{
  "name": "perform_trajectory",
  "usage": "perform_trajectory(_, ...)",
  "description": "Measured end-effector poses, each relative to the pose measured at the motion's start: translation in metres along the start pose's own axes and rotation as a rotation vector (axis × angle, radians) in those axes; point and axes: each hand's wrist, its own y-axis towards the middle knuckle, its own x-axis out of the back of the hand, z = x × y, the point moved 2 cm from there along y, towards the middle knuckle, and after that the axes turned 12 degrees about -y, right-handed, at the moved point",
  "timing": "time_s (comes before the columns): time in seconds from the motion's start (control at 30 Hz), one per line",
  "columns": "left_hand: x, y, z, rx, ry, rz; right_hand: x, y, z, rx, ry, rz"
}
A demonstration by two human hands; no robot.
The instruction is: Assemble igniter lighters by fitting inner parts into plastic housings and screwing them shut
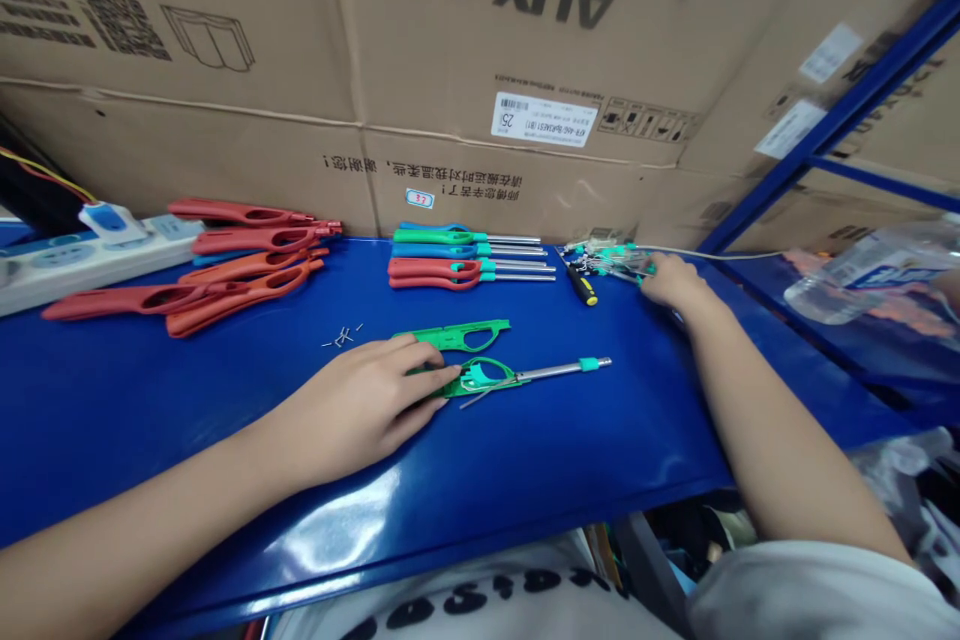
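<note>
My left hand (371, 395) is closed on the handle end of an opened green gas lighter (489, 378), which lies on the blue table. Teal inner parts show in its shell, and a metal tube with a teal collar (589, 364) extends to the right. Just behind it lies the other green shell half (480, 332), partly covered by my fingers. At the back right, my right hand (675, 285) has its fingers closed together at a pile of wired parts with teal pieces (611, 258). Whatever is between those fingertips is hidden.
Several lighters with metal tubes (439, 270) lie in a row behind. Red and orange shells (247, 305) are stacked left, beside a power strip (90, 265). Small screws (343, 336) and a black-yellow screwdriver (581, 287) lie nearby. A cardboard box (420, 100) walls the back; a plastic bottle (862, 270) is right.
</note>
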Motion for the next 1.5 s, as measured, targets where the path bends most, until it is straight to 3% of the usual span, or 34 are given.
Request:
perform_trajectory(0.13, 0.002, 0.002, -0.001, -0.015, -0.026, -0.008, 0.007, -0.001, 0.002, -0.08, -0.015, 0.005)
perform_trajectory(0.33, 0.001, 0.003, -0.001, -0.028, -0.049, -0.016, 0.009, -0.012, 0.027, 0.056, -0.001, -0.017)
perform_trajectory(0.5, 0.001, 0.003, 0.0, -0.027, -0.042, -0.009, 0.007, -0.018, 0.04, 0.091, -0.014, -0.011)
perform_trajectory(1.1, 0.003, 0.003, -0.001, -0.029, -0.037, -0.01, 0.004, -0.015, 0.044, 0.096, 0.007, -0.05)
perform_trajectory(1.37, 0.004, 0.002, 0.0, -0.021, -0.05, -0.008, 0.014, -0.022, 0.047, 0.101, 0.091, -0.044)
perform_trajectory(1.5, 0.003, 0.002, -0.002, -0.01, -0.092, -0.032, 0.027, -0.027, 0.051, 0.071, 0.177, -0.107)
